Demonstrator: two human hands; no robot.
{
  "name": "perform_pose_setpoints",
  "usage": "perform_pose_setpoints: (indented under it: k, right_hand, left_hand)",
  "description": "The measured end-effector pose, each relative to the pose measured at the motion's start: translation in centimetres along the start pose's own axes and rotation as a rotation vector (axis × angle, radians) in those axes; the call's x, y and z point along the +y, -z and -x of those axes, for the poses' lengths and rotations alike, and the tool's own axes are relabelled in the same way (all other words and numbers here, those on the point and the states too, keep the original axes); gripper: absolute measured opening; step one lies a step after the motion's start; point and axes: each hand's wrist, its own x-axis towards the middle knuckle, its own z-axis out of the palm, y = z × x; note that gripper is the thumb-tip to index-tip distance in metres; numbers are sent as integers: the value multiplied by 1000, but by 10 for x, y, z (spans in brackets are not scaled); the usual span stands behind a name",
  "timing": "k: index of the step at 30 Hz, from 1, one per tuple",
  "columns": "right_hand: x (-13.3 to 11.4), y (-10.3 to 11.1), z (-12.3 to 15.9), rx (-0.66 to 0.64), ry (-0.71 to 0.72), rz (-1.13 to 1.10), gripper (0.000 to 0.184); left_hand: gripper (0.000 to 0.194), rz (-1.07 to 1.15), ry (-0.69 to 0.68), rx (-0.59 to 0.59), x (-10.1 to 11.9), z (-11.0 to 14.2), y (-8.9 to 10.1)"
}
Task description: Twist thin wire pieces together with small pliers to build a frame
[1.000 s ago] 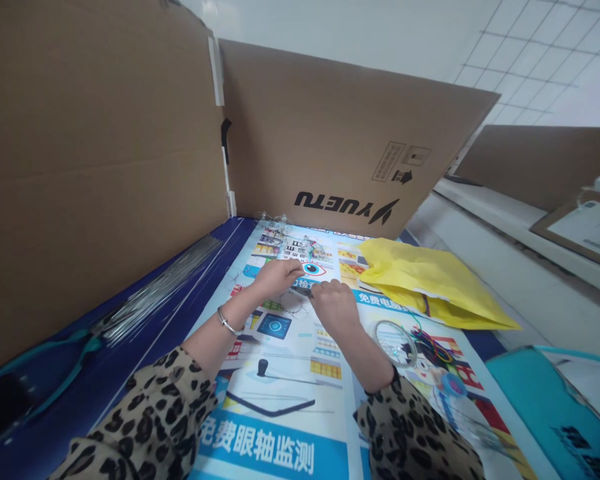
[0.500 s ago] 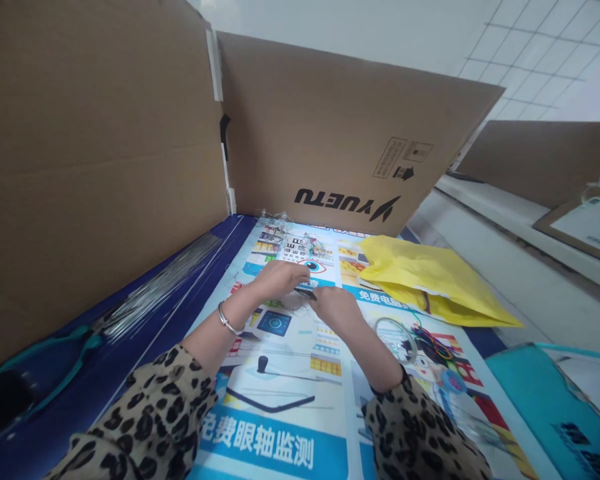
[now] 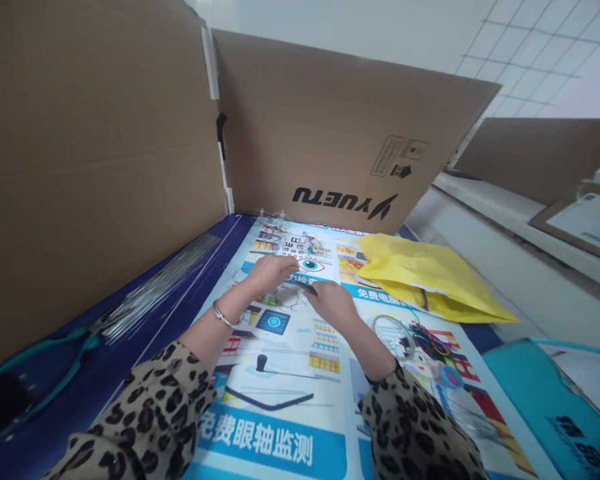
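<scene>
My left hand, with a silver bangle on the wrist, is held above the printed sheet, its fingers pinched together. What they hold, if anything, is too thin to make out. Just to the right, my right hand is closed around a small dark slim tool, whose tip points toward my left hand. The tool's kind is not clear, as most of it is hidden in the fingers. A thin wire loop shows faintly below the two hands.
Cardboard panels stand at the left and back. A bundle of straight wires and teal-handled pliers lie left. To the right are a yellow bag, a wire coil, coloured cords and a teal box.
My left hand has moved a little to the left, so the gap between the hands is wider. The right hand keeps its grip on the dark tool and has shifted only slightly.
</scene>
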Motion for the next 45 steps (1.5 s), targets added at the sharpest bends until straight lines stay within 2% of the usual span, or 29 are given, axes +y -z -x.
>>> perform_pose_setpoints:
  k: [3,7,16,25,31,38,42,45]
  right_hand:
    - [5,-4,-3,49,-62,-45,37]
    - [9,-6,-5,35,-90,-82,40]
    - [12,-10,-5,133,-67,6,35]
    - [14,-12,-7,69,-86,-56,39]
    - [11,-10,-6,-16,-76,-58,41]
    - [12,-8,-7,-41,-142,-70,46]
    - [16,-7,-8,-50,-166,-129,50]
    - [17,-7,-9,-39,-168,-156,50]
  left_hand:
    - [23,116,29,18,-9,-2,-1]
    - [23,210,-21,5,-9,-3,-5]
    - [23,171,-72,23,-4,-3,-6]
    - [23,119,-67,44,-7,-3,-8]
    - [23,157,-70,40,-1,-1,-7]
    - [21,440,43,8,4,-3,-9]
    - [16,678,115,-61,1,-4,-12]
    - [15,778,164,-106,-2,-5,-14]
